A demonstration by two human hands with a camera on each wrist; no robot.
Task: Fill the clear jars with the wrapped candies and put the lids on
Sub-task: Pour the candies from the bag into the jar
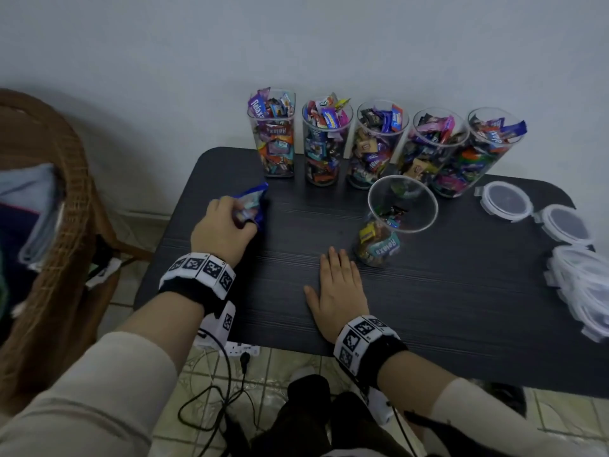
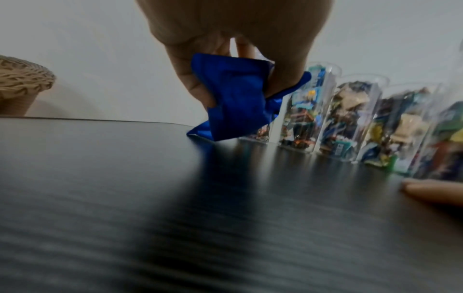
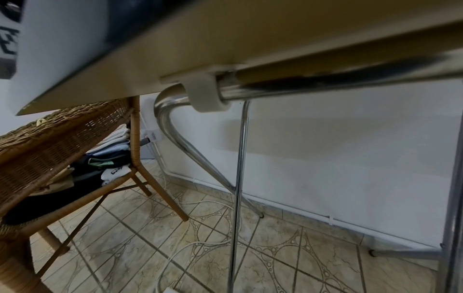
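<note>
My left hand grips a crumpled blue candy bag just above the dark table; in the left wrist view its fingers pinch the blue bag. My right hand lies flat on the table with straight fingers, just left of a clear jar partly filled with wrapped candies. Several full jars stand in a row along the wall. Clear lids lie at the table's right edge. The right wrist view looks under the table and shows no hand.
A wicker chair holding folded clothes stands left of the table. A power strip and cables lie on the tiled floor below the near edge. Chrome table legs show under the top.
</note>
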